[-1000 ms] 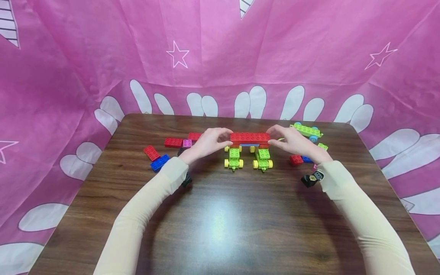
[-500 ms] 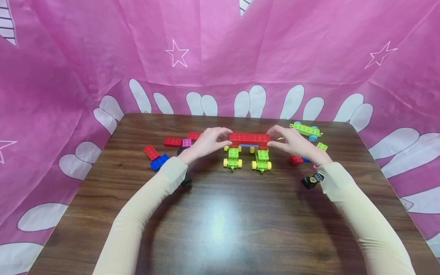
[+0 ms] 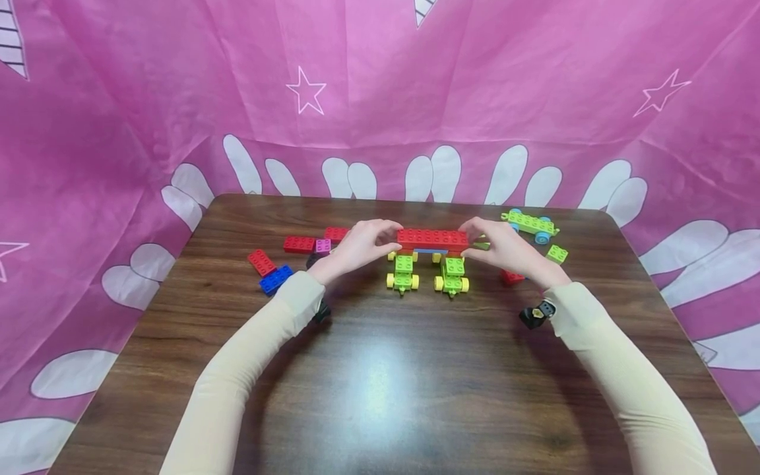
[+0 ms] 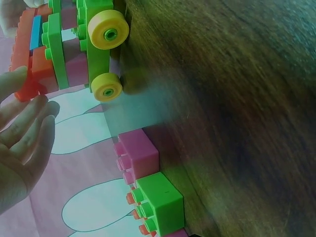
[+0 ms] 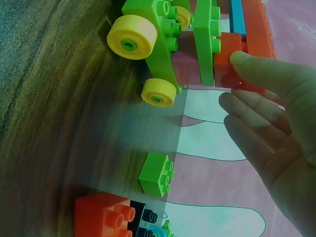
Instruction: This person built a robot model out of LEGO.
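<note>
A long red building brick (image 3: pixel 432 237) lies across the top of a toy-brick structure. My left hand (image 3: pixel 368 241) pinches its left end between thumb and fingers, and my right hand (image 3: pixel 499 245) grips the right end. Beneath it sit shorter red bricks (image 4: pixel 45 74) and a blue piece (image 3: pixel 430 251). Lower down are green plates (image 5: pixel 203 44) and pink bricks (image 5: pixel 186 59). Two green wheeled bases (image 3: pixel 402 280) with yellow wheels (image 4: pixel 107 29) carry the structure side by side on the table. My hands hide both ends of the long brick in the head view.
Left on the brown table (image 3: pixel 380 369) lie red bricks (image 3: pixel 261 262), a blue brick (image 3: pixel 276 280) and a pink brick (image 3: pixel 322 246). At right are a green base with blue wheels (image 3: pixel 530 223), a green brick (image 3: pixel 557 254) and a red brick (image 3: pixel 512 276). Pink cloth (image 3: pixel 380 79) hangs behind.
Both hands stay at the ends of the long red brick. My right wrist has shifted slightly, uncovering more of the small green brick and covering the blue one beside the red brick.
</note>
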Demonstrator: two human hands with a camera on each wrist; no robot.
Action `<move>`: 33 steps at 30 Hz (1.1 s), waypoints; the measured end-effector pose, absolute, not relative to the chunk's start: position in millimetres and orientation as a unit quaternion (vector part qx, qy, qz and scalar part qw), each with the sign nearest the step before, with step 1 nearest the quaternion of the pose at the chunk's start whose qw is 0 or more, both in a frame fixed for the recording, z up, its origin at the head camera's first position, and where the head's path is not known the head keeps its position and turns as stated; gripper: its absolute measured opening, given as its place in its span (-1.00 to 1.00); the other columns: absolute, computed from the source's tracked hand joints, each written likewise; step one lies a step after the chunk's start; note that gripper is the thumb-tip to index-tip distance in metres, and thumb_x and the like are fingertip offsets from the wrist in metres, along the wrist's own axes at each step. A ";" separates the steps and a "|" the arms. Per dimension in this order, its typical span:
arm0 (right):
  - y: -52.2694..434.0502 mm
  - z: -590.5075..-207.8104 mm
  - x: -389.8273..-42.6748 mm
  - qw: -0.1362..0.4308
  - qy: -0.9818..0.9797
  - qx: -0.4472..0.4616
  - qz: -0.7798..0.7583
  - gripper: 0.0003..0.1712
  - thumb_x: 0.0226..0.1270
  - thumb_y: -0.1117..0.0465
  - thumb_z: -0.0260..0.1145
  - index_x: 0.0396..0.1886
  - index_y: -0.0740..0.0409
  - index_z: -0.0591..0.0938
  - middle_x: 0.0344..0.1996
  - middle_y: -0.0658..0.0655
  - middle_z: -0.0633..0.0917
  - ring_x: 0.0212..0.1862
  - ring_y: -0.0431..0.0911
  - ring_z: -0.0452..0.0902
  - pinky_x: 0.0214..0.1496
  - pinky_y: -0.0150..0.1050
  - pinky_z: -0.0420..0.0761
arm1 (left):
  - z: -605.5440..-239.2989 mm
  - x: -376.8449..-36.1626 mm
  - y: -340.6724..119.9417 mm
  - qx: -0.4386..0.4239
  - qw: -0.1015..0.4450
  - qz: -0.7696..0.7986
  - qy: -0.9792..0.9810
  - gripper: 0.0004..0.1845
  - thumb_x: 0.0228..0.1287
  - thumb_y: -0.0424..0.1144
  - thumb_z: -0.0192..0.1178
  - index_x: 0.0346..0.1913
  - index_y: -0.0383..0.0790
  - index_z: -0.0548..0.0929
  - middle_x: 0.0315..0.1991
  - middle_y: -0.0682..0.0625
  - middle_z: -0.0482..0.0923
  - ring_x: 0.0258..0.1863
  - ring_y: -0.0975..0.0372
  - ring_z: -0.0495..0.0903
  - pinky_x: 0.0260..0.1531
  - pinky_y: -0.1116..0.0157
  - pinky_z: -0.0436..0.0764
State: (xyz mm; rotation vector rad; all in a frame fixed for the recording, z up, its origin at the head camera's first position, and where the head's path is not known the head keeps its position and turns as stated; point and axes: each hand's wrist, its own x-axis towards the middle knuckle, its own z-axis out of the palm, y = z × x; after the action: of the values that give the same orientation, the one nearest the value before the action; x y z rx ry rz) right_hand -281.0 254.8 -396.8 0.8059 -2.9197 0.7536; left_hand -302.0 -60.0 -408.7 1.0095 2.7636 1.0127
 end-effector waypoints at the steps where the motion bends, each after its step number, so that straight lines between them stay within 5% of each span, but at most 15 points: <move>1: 254.7 -396.5 -281.0 0.008 -0.936 0.259 0.238 -0.47 0.15 0.19 0.52 0.11 0.12 0.56 -0.03 0.15 0.74 0.00 0.01 0.68 0.09 0.04 0.68 | -408.4 -301.5 -59.8 0.324 0.012 0.322 0.890 -0.54 0.30 -0.13 0.33 0.21 -0.19 0.59 0.03 -0.08 0.71 -0.01 0.16 0.69 0.07 0.23 0.67; 10: 254.3 -384.8 -276.4 0.035 -0.931 0.309 0.189 -0.42 0.30 0.15 0.40 0.30 0.17 0.54 0.20 0.21 0.65 0.24 0.10 0.58 0.25 0.09 0.58 | -407.3 -299.3 -57.9 0.323 -0.011 0.278 0.905 -0.53 0.32 -0.08 0.31 0.23 -0.15 0.58 0.04 -0.04 0.71 0.00 0.18 0.69 0.06 0.21 0.67; 17: 250.7 -385.2 -277.7 0.060 -0.921 0.334 0.191 -0.60 0.34 0.25 0.35 0.17 0.18 0.65 0.06 0.20 0.73 0.12 0.08 0.66 0.13 0.04 0.65 | -405.8 -298.9 -58.4 0.326 -0.013 0.271 0.906 -0.53 0.31 -0.08 0.31 0.22 -0.17 0.59 0.04 -0.04 0.70 0.00 0.18 0.68 0.05 0.19 0.66; 33: 249.3 -384.6 -272.7 0.061 -0.922 0.311 0.224 -0.62 0.30 0.27 0.39 0.11 0.19 0.68 -0.02 0.18 0.76 -0.03 0.01 0.71 -0.11 -0.11 0.68 | -405.5 -300.3 -57.4 0.341 -0.027 0.292 0.893 -0.59 0.37 -0.06 0.24 0.17 -0.21 0.65 0.05 -0.06 0.72 -0.10 0.20 0.69 0.04 0.22 0.66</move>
State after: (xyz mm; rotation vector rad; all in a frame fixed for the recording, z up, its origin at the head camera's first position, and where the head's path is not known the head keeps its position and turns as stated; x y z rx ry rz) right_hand -272.7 249.3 -384.6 0.9398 -2.7882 0.6769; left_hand -300.3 -57.4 -405.5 1.0884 2.8547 0.9340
